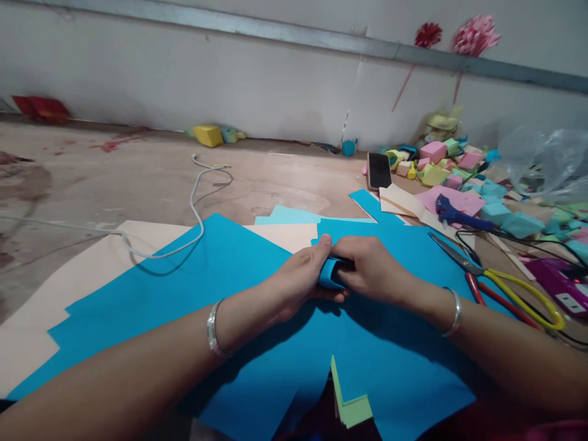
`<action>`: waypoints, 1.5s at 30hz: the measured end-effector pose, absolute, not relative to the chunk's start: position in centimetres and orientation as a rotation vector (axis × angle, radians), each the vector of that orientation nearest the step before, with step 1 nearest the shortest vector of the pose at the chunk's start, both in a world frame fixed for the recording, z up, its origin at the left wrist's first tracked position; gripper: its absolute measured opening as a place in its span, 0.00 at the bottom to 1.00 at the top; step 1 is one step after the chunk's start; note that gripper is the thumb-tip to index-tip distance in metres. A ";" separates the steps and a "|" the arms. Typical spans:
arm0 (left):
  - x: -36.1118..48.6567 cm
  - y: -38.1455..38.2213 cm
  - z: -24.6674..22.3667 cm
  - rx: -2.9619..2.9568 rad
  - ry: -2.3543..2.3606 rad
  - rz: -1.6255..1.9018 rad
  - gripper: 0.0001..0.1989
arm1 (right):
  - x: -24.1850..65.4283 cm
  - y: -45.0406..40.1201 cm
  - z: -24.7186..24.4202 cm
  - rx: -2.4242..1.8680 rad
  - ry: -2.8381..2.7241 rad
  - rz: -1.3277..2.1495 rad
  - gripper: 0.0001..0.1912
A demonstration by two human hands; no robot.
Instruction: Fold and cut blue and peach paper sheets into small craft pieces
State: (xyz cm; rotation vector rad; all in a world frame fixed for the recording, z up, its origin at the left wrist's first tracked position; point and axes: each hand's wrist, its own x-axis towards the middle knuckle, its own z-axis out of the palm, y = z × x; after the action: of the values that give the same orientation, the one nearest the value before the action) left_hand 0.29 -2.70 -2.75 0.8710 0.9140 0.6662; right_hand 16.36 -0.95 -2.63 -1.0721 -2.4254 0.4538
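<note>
Between my two hands is a small blue folded paper piece point(331, 274), shaped like an open-ended box or tube. My left hand point(303, 275) grips it from the left, thumb on top and fingers underneath. From the right, my right hand point(367, 266) is closed at its open end, with fingertips partly hidden inside or behind it. Both hands are just above large blue paper sheets point(220, 269). Scissors point(496, 282) with red and yellow handles lie on the sheets beside my right forearm.
Pale peach sheets point(138, 236) lie under the blue ones at left, crossed by a white cable point(195, 202). At right are a phone point(379, 171), a blue glue gun point(463, 215), a purple power strip point(558, 285), a heap of coloured paper boxes point(452, 162) and a plastic bag point(542, 159).
</note>
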 end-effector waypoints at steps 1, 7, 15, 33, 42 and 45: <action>0.3 -2.7 -2.7 0.874 0.912 0.660 0.27 | 16.3 -1.0 -2.7 -1.083 -2.409 0.459 0.08; 0.4 -2.7 -2.4 0.864 0.918 0.653 0.28 | 16.3 -1.1 -2.7 -1.136 -2.451 0.413 0.08; 0.6 -2.8 -2.7 0.840 0.909 0.709 0.26 | 16.4 -1.7 -3.2 -0.952 -2.484 0.045 0.13; -1.3 0.8 -3.2 1.455 1.199 0.821 0.07 | 17.4 16.2 1.5 -2.082 -2.377 0.406 0.06; -1.6 0.6 -3.5 1.883 1.247 0.816 0.09 | 19.7 17.6 1.1 -2.103 -2.378 0.083 0.13; -1.6 0.8 -3.7 1.930 1.283 0.784 0.10 | 20.8 17.6 0.6 -1.913 -2.457 -0.143 0.17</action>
State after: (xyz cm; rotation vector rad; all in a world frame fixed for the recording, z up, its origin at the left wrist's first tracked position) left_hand -1.56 0.81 -3.73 1.9300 1.2830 0.7837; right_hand 20.82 17.55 0.56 -1.9132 -2.4570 -0.1434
